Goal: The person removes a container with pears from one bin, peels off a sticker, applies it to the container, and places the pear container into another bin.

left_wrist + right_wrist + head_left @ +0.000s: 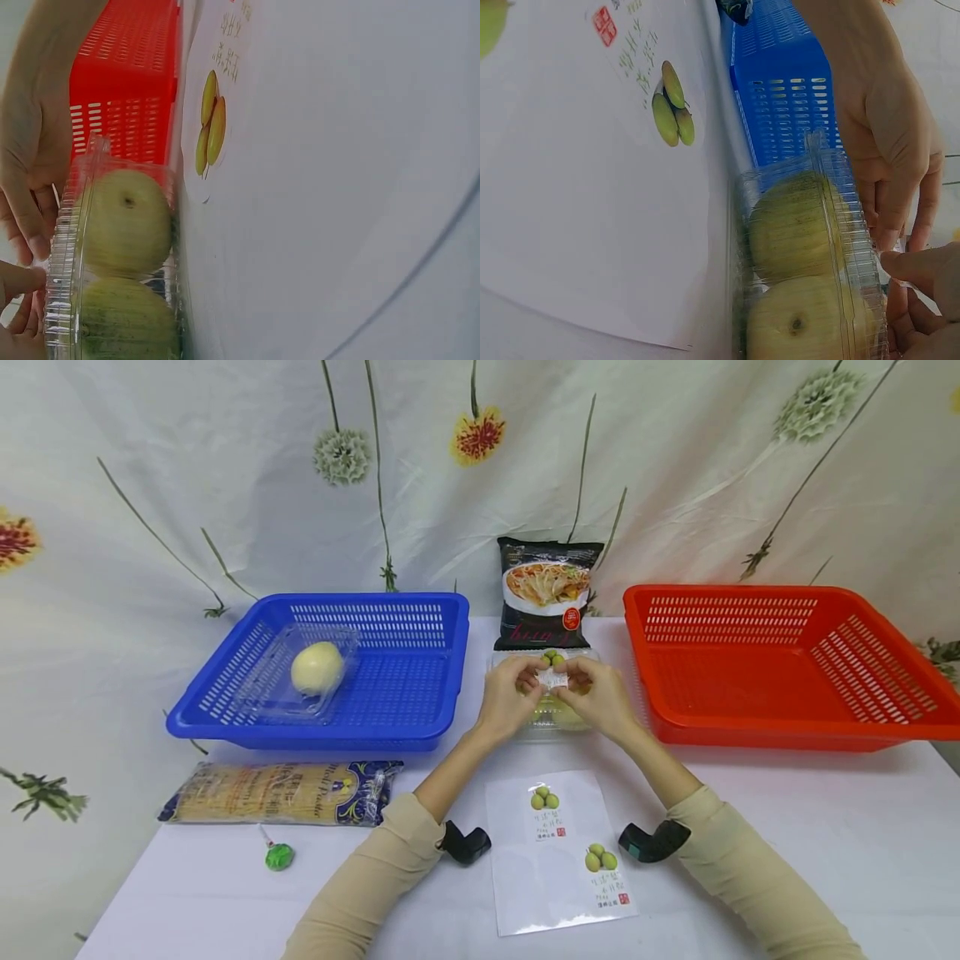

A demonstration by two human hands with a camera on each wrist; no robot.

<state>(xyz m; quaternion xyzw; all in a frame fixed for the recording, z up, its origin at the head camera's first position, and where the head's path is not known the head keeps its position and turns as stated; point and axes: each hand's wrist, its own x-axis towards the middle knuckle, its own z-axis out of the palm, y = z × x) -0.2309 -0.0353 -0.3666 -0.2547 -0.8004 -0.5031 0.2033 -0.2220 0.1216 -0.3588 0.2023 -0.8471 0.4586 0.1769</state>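
Your left hand (508,695) and right hand (600,693) pinch the label (552,679) on the clear fruit box (551,718); its sticker is only half on, and the red basket (787,739) holds nothing yet.

Two baskets sit on the table: one blue basket (390,693) and one red basket (780,668). Two clear clamshell boxes: one in the blue basket (292,681) holding a single pale fruit (317,667), one between the hands (802,262) holding two green fruits (791,225). One noodle packet (547,593), one pasta pack (281,793), one green lollipop (278,856), one label sheet (555,852).
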